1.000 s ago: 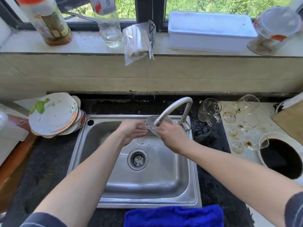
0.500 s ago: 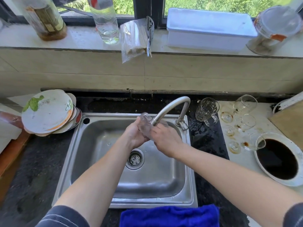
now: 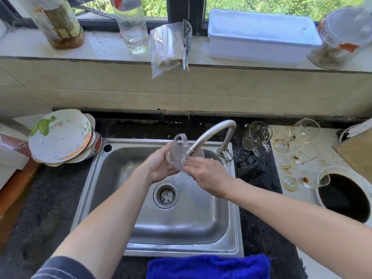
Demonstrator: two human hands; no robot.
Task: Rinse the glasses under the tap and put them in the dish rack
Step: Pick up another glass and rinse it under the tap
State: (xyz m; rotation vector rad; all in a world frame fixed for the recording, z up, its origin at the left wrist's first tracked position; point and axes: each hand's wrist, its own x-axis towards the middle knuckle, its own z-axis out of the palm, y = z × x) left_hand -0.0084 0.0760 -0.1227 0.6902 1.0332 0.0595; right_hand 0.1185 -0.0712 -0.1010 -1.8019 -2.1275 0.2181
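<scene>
A clear glass mug [image 3: 178, 152] with a handle is held over the steel sink [image 3: 128, 200], right under the spout of the curved tap [image 3: 209, 135]. My left hand [image 3: 161, 166] cups it from the left. My right hand [image 3: 207, 174] holds its lower right side. The mug lies tilted with its handle up. On the counter to the right another patterned glass mug [image 3: 256, 135] stands beside several stained stemmed glasses [image 3: 304, 152], some of them lying on their sides. No dish rack shows.
A stack of plates [image 3: 60, 135] leans at the sink's left. A bowl of dark liquid [image 3: 346, 196] sits at the right, a wooden board [image 3: 358, 156] behind it. A blue cloth [image 3: 207, 266] lies at the front edge. Bottles, a bag of chopsticks and a white box line the sill.
The mug has been turned in both hands under the spout, its handle now on top. Both hands stayed over the sink.
</scene>
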